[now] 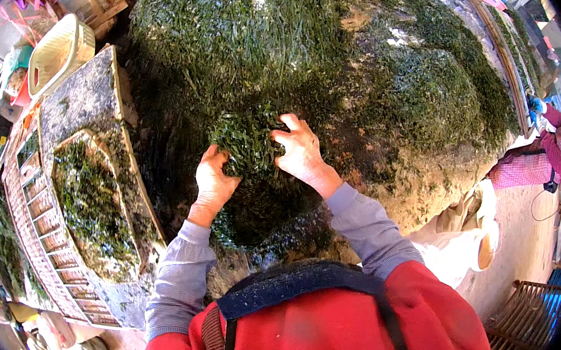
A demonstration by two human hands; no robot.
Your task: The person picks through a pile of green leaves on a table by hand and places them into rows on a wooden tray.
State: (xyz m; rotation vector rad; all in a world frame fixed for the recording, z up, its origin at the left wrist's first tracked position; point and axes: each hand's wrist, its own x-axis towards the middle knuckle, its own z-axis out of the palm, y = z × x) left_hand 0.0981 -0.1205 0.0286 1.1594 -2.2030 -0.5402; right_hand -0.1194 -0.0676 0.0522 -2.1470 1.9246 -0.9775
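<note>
A clump of wet, dark green, leafy strands (250, 137) is gripped between my two hands in the middle of the view. My left hand (216, 185) presses on its near left side with curled fingers. On its right side, the bent fingers of my right hand (300, 151) dig into the edge; some fingertips are hidden in the strands. Below the clump lies a dark, wet hollow (262, 218) of the same stuff. Beyond my hands rises a large heap of green strands (235, 25), with a second heap (429, 88) to its right.
At left, a board (85, 94) and a ladder-like wooden frame (54, 246) flank a trough of green strands (90, 202). Behind stands a cream plastic basket (65, 57). A person in checked clothing (531, 162) is at right, near a white sack (456, 240) and slatted rack (520, 320).
</note>
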